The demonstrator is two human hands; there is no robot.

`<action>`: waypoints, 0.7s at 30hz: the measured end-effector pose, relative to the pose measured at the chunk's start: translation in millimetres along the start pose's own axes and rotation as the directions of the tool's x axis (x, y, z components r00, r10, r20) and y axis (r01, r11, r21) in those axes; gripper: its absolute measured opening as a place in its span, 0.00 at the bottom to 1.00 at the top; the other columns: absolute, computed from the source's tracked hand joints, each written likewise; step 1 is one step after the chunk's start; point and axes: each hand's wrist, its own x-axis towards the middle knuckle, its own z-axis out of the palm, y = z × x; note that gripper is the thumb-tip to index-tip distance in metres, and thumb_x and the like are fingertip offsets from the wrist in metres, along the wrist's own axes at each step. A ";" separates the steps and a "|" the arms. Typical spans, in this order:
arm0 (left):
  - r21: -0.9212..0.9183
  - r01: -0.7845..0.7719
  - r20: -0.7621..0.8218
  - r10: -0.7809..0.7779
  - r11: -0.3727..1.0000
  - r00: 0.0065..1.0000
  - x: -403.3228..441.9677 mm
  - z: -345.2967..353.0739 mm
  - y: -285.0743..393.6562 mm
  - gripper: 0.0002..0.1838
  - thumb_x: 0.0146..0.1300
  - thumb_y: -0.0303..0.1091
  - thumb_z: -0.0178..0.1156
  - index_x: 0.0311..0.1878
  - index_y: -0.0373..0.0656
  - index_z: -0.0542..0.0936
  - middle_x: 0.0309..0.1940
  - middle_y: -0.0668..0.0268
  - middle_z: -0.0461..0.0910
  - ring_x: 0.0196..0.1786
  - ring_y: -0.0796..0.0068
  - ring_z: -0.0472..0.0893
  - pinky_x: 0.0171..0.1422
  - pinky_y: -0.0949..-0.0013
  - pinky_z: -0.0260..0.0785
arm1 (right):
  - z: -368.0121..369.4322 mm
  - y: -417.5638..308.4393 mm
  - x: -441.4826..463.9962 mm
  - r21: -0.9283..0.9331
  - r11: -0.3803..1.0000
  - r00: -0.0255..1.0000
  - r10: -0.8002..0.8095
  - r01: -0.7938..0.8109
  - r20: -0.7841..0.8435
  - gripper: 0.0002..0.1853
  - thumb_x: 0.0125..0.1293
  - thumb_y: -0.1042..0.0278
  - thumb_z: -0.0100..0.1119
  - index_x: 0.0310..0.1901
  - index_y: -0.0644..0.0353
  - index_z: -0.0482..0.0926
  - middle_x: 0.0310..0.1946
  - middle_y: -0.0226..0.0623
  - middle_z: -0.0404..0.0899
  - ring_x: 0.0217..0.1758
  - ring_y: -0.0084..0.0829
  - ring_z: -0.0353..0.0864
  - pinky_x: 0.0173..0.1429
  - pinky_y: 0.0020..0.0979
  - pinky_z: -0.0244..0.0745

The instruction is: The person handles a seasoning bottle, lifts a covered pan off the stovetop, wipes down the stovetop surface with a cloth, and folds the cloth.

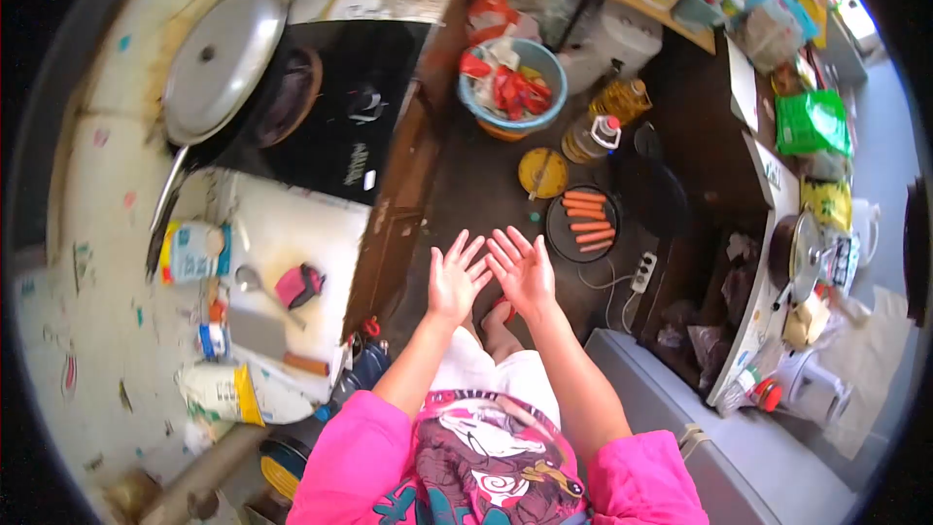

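Note:
Both hands are held out side by side, palms up, below the middle of the view. My left hand [455,282] has its fingers spread and holds nothing. Beside it on the right, my right hand [525,277] is also empty, with fingers apart. The two hands' fingertips come close together. Just beyond my right hand, a dark round plate [558,232] on the floor bears several orange sausages [586,214]. A yellow round lid or bowl [542,173] lies behind the plate.
At the left, a counter holds a black cooktop [335,87], a lidded pan [224,63] and a cleaver [272,332]. On the floor stand a blue basin [549,63], oil bottles [591,139] and a power strip [642,272]. Shelves [768,175] line the right.

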 end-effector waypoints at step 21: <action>0.993 0.095 0.011 0.842 -0.074 0.539 -143.1 -178.8 159.7 0.30 0.52 0.22 0.56 0.63 0.39 0.66 0.63 0.51 0.65 0.68 0.49 0.61 0.69 0.55 0.57 | 147.4 213.5 -33.0 -0.553 0.772 0.913 0.404 -0.314 0.045 0.26 0.70 0.47 0.43 0.58 0.61 0.67 0.60 0.44 0.69 0.63 0.42 0.68 0.65 0.40 0.63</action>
